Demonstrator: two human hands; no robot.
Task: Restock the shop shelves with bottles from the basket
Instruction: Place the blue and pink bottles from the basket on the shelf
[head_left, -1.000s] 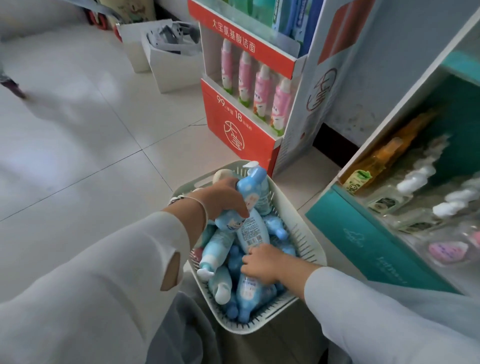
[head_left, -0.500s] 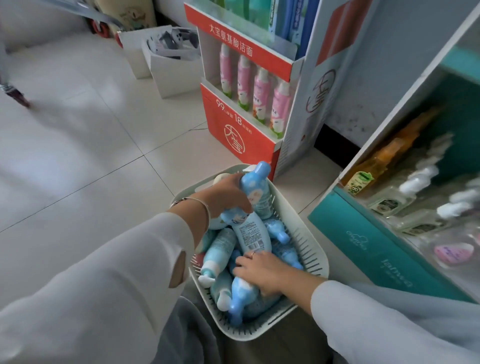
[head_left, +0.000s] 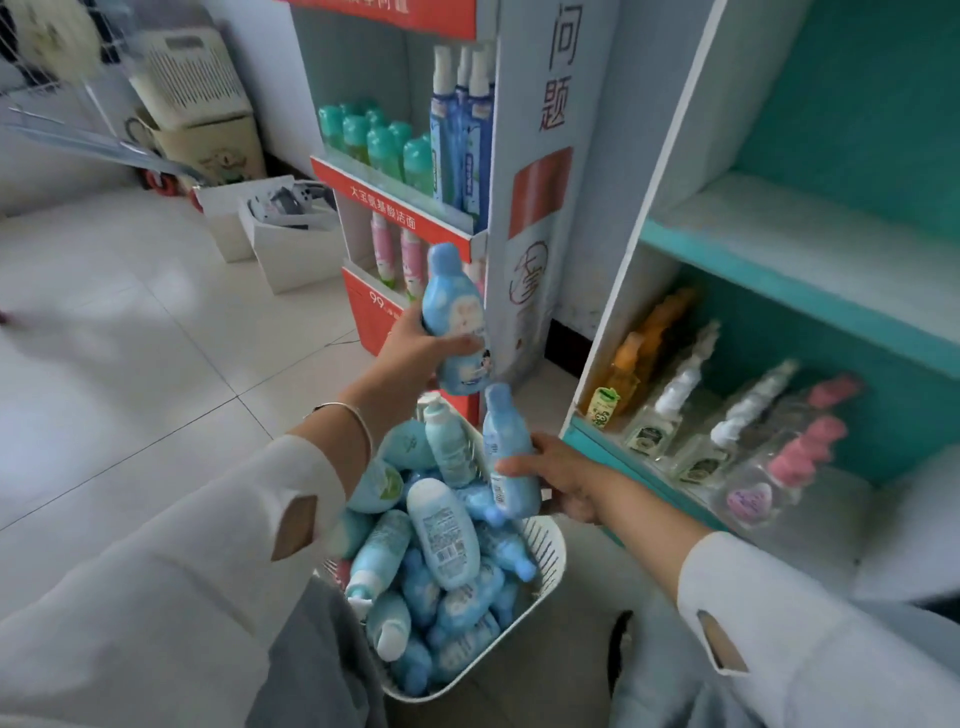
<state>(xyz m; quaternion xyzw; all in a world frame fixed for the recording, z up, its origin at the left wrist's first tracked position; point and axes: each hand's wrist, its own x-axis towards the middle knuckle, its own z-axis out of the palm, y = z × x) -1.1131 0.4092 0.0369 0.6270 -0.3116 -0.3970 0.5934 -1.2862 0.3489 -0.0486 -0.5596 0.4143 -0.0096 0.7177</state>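
A white slotted basket (head_left: 545, 582) on the floor in front of me is full of several light blue bottles (head_left: 441, 535). My left hand (head_left: 415, 348) grips one blue bottle (head_left: 454, 322) upright, lifted well above the basket. My right hand (head_left: 561, 478) holds a second blue bottle (head_left: 506, 452) upright at the basket's right rim. The teal shelf unit (head_left: 779, 270) stands to the right; its lower shelf holds an orange bottle and clear bottles with white and pink contents, and the shelf above it is bare.
A red and white cardboard display stand (head_left: 415, 208) with green, blue and pink bottles stands behind the basket. White boxes (head_left: 280, 244) sit on the tiled floor at the back left, beside a bin and a wire rack.
Both hands have risen out of the basket, each with a blue bottle. The view has tilted up, showing more of the shelves.
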